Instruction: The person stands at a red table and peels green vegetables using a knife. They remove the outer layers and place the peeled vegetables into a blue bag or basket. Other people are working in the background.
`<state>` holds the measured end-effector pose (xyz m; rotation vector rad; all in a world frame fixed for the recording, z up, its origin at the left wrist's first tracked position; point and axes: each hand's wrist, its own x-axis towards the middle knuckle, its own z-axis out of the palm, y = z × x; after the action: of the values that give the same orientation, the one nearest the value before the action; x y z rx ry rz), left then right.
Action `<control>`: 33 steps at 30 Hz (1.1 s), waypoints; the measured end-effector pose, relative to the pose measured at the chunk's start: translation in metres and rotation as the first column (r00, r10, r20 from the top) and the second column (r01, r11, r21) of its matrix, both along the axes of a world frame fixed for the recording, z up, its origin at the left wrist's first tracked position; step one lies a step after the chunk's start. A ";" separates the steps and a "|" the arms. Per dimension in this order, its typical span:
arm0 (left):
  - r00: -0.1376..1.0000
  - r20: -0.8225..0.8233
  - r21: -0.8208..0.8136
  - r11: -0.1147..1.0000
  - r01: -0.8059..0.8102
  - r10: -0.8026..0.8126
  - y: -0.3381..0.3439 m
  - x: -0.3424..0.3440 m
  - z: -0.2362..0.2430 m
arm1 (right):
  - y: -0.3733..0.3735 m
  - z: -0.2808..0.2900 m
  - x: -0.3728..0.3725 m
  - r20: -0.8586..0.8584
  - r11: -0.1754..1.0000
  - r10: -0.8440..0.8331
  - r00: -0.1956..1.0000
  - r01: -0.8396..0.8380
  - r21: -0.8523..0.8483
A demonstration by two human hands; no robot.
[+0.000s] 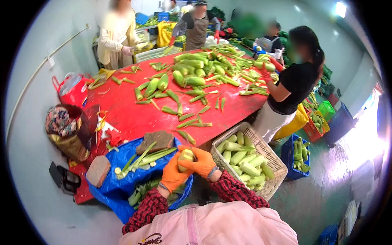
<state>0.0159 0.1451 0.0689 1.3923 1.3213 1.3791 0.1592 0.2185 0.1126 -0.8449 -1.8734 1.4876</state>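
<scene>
Corn cob [185, 157] | left hand [173, 174] grip closed underneath | right hand [201, 162] grip wrapped over top

2 orange gloves [188, 167], red-and-black plaid sleeves [234, 190], pale pink apron [212, 226]

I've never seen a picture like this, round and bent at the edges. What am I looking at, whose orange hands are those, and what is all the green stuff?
No machine here: a person wears a wide-angle camera on the head, looking down at their own hands, so straight edges bend. The left hand and right hand, both in orange gloves, hold one pale ear of corn between them. Below lies a blue sheet with green husk strips and a brown block. To the right stands a woven basket of peeled corn. Ahead, a red table carries heaps of green unhusked corn, where other people work.
</scene>
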 end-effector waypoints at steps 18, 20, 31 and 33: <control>0.954 -0.148 -0.002 0.965 -0.263 0.260 0.103 -0.047 -0.024 | 0.325 -0.035 0.079 0.266 0.857 -0.395 0.879 0.248 0.452; 0.894 0.060 -0.179 0.886 -0.429 0.445 0.110 -0.051 -0.034 | 0.403 -0.021 0.014 0.431 0.868 -0.286 0.856 0.041 0.494; 0.734 0.050 -0.406 0.685 -0.605 0.678 0.122 -0.049 -0.015 | 0.623 -0.145 -0.171 0.657 0.765 -0.397 0.641 -0.164 0.622; 0.755 0.015 -0.395 0.698 -0.598 0.656 0.130 -0.048 -0.014 | 0.623 -0.150 -0.171 0.675 0.784 -0.416 0.610 -0.136 0.606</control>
<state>-0.0326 0.2750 0.0548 0.5598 1.9381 1.5116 -0.0116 0.8416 -0.0376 -1.4070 -2.5902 0.2459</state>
